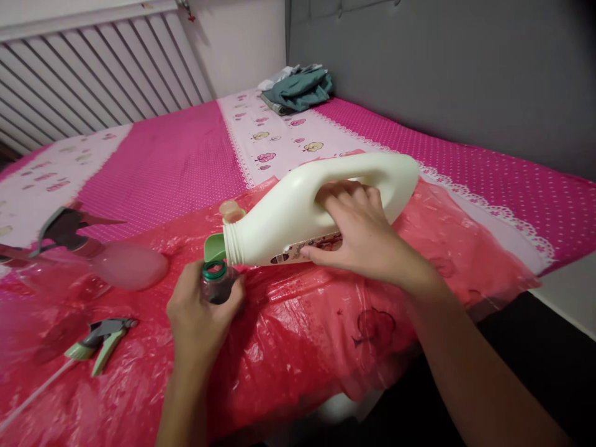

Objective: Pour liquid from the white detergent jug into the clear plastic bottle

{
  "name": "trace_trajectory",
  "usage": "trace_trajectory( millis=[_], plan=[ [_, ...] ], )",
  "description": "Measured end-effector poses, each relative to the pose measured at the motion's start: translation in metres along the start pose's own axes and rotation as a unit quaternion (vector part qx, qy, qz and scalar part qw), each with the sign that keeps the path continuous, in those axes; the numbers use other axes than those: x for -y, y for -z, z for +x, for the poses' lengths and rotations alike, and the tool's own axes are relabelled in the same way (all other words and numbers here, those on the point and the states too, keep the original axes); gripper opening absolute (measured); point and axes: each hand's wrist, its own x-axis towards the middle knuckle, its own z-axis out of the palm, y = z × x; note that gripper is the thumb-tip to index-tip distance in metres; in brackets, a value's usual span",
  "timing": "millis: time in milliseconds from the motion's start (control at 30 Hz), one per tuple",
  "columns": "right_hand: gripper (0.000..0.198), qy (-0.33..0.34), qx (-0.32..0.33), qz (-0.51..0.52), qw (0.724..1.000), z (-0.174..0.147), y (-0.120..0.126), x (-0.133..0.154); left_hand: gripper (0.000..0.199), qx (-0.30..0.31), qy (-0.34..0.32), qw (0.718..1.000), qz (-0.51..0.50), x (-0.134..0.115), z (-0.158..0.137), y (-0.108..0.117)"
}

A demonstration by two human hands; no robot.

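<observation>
1. Right hand (365,236) holds the cream jug (274,217) by its handle (354,164); tilt it gently.
2. Left hand (200,307) grips the small bottle (218,288) just under the jug's green spout (214,247); best held steady there (a wobble could spill).
3. Left of that grip lies a spray head (100,335).

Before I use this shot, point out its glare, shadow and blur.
In the head view, white glare streaks the crinkled red plastic sheet, shadow darkens it beneath the cream plastic jug, and the grey-topped rounded spray bottle looks soft.
</observation>
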Motion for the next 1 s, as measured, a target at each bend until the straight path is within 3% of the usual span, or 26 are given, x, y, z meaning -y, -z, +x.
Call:
trace_trajectory(
  millis=[633,1000],
  plan=[
    [0.073,-0.007,-0.017,-0.009,1.000,0.0000,-0.0023,0.0016,0.037,0.005,0.033,0.999,-0.020,0.0014,0.0018,0.0030],
    [0.075,-0.002,-0.033,-0.022,0.999,-0.0002,-0.0040,0.0014,0.035,0.002,0.013,1.000,-0.016,0.0024,0.0008,0.0008]
  ],
)
